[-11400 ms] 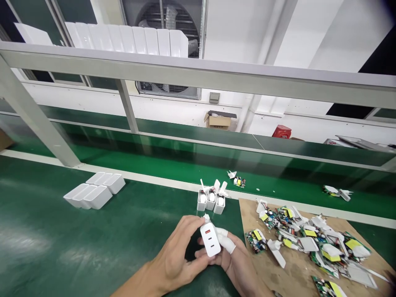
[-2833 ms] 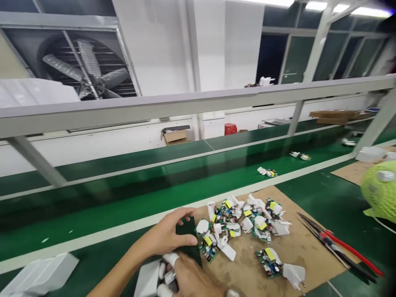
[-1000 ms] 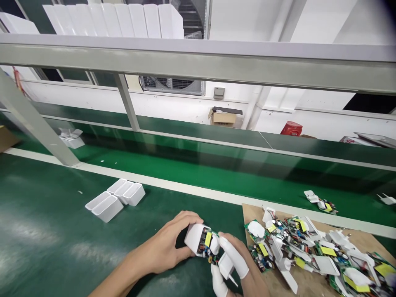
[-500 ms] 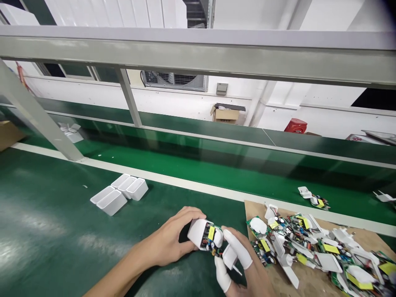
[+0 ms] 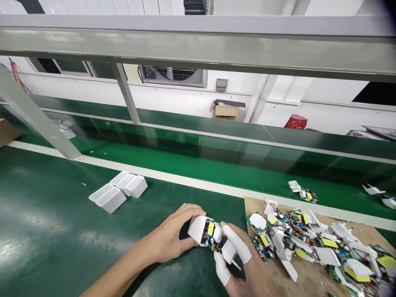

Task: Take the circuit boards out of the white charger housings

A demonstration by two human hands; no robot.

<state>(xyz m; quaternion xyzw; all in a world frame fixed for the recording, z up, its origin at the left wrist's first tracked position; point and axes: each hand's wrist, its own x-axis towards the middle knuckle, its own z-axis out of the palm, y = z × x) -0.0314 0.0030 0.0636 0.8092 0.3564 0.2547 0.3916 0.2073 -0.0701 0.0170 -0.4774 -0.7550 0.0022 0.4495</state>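
Note:
Between thumb and fingers, my left hand [image 5: 177,231] grips a white plastic housing [image 5: 197,230]. A circuit board [image 5: 211,233] with a yellow label and a white pad sits partly inside the housing's mouth. My right hand [image 5: 238,255], with white covers on thumb and forefinger, is closed on the board's outer end. A white plug cover with pins [image 5: 229,251] hangs by that end, between the right thumb and forefinger. The fingers hide part of the joint between board and cover.
Several open white housings [image 5: 113,199] stand on the green bench to the left. At the right, a pile of circuit boards with plug covers [image 5: 309,243] lies on a cardboard sheet [image 5: 306,284]. Beyond a pale rail [image 5: 192,184], a green belt [image 5: 173,159] carries more boards [image 5: 306,194].
The boards on the belt have shifted left. My hands hold the same housing and board in nearly the same place. The view has tilted slightly downward.

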